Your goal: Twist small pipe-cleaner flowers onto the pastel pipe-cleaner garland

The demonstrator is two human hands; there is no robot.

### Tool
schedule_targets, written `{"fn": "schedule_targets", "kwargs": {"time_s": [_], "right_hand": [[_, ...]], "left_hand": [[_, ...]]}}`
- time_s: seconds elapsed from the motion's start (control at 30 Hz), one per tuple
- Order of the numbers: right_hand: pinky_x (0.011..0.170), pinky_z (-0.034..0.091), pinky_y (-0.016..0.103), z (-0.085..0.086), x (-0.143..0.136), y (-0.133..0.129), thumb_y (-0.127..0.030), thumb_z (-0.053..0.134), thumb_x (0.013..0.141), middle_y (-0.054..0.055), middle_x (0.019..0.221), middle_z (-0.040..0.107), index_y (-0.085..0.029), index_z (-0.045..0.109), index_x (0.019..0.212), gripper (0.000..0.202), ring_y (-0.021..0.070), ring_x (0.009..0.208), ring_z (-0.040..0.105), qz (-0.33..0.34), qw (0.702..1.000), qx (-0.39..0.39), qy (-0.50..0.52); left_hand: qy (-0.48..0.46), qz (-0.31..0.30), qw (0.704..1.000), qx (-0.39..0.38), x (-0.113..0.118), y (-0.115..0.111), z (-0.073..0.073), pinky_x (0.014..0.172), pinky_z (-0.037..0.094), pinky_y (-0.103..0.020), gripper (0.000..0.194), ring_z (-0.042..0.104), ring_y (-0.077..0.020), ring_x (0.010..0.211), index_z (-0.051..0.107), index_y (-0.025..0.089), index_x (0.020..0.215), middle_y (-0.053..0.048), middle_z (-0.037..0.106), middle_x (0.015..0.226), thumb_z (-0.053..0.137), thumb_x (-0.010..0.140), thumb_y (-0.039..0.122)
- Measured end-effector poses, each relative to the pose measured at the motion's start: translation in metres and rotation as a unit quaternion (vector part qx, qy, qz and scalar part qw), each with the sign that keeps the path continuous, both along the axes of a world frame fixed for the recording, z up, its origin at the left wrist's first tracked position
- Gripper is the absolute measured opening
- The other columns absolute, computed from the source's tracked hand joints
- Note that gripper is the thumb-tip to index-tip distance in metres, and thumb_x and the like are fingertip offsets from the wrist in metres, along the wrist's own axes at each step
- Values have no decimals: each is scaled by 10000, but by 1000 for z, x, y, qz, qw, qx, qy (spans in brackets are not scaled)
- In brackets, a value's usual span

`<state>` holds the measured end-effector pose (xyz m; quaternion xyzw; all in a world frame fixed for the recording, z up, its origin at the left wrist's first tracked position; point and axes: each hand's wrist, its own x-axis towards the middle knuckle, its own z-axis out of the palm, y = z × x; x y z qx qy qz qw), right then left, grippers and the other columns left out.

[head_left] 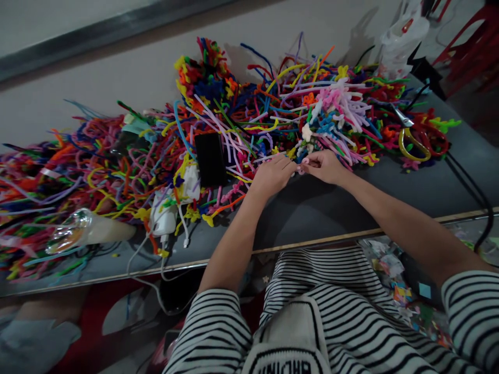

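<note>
My left hand (275,174) and my right hand (325,166) meet at the fingertips, just above the table's near side. Both are closed in a pinch around a small pale pink piece (301,168) that looks like pipe cleaner; the fingers hide most of it. Right behind them spreads a large heap of colourful pipe cleaners (237,140). A bunch of pink, white and blue twisted pipe cleaners (331,114) lies on the heap beyond my right hand. To the left of my left hand, a black phone (211,160) leans on the heap.
Scissors with yellow and red handles (415,145) lie at the right. A white charger (163,215) with cables and a clear plastic cup (97,228) are at the left. The grey table (312,213) meets a wall behind. A plastic bag (401,41) stands at the far right corner.
</note>
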<state>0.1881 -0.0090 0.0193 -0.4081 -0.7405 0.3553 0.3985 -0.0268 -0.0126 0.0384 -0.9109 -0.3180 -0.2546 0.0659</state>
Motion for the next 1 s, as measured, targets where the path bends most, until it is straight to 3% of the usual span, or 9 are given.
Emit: {"fn": "schedule_targets", "kwargs": {"time_s": [0.13, 0.27, 0.33, 0.43, 0.63, 0.8, 0.93, 1.0], "right_hand": [[577, 307, 293, 1, -4, -4, -451, 671, 864, -28, 536, 413, -195, 575, 644, 351, 115, 547, 377, -37, 993, 105, -33], [620, 344, 296, 3, -6, -6, -383, 651, 850, -15, 579, 483, -197, 584, 683, 259, 130, 580, 457, -56, 984, 163, -40], [593, 323, 290, 3, -5, -6, -399, 633, 869, -26, 554, 443, -192, 577, 670, 292, 117, 548, 416, -69, 987, 143, -30], [551, 278, 281, 2, -4, -4, -496, 615, 896, -34, 544, 418, -185, 594, 680, 380, 105, 531, 363, -69, 995, 77, 4], [546, 299, 266, -9, -4, 5, -688, 635, 847, -19, 607, 510, -189, 631, 741, 510, 111, 577, 423, -12, 998, -22, 56], [552, 326, 258, -10, -5, 4, -683, 551, 910, -6, 611, 547, -175, 635, 738, 543, 103, 557, 457, 6, 1000, -9, 22], [612, 400, 273, -5, -3, 4, -560, 505, 984, 26, 707, 637, -174, 689, 851, 448, 129, 609, 535, 35, 999, 29, -24], [719, 458, 304, -3, 2, 6, -447, 504, 1004, 59, 835, 702, -183, 720, 962, 344, 171, 741, 619, 20, 994, 82, -67]], "left_hand": [[-176, 45, 976, -117, 12, -1, -6, 681, 474, -293, 311, 592, -150, 683, 625, 187, 726, -37, 644, 697, 541, 969, 363], [-354, 79, 876, -318, 22, 0, -14, 473, 377, -230, 354, 472, -79, 455, 655, 190, 663, 26, 578, 543, 637, 902, 451], [-398, 77, 848, -342, 25, 0, -17, 453, 378, -222, 327, 481, -70, 450, 712, 194, 729, 20, 625, 584, 674, 876, 483], [-419, 66, 846, -323, 26, 0, -19, 495, 436, -219, 304, 541, -74, 509, 765, 206, 837, -5, 710, 707, 699, 864, 502], [-407, 78, 860, -297, 28, -2, -21, 575, 521, -212, 317, 666, -120, 724, 744, 190, 953, -48, 748, 869, 655, 907, 491], [-385, 87, 882, -260, 25, 0, -20, 749, 580, -262, 230, 706, -149, 856, 745, 210, 1012, -58, 762, 979, 720, 879, 395], [-408, 78, 864, -284, 21, 2, -19, 674, 587, -255, 206, 710, -150, 822, 755, 199, 918, -54, 766, 970, 673, 904, 387], [-442, 89, 842, -296, 20, 5, -20, 657, 588, -246, 225, 704, -137, 783, 736, 196, 936, -45, 759, 922, 651, 916, 404]]}}
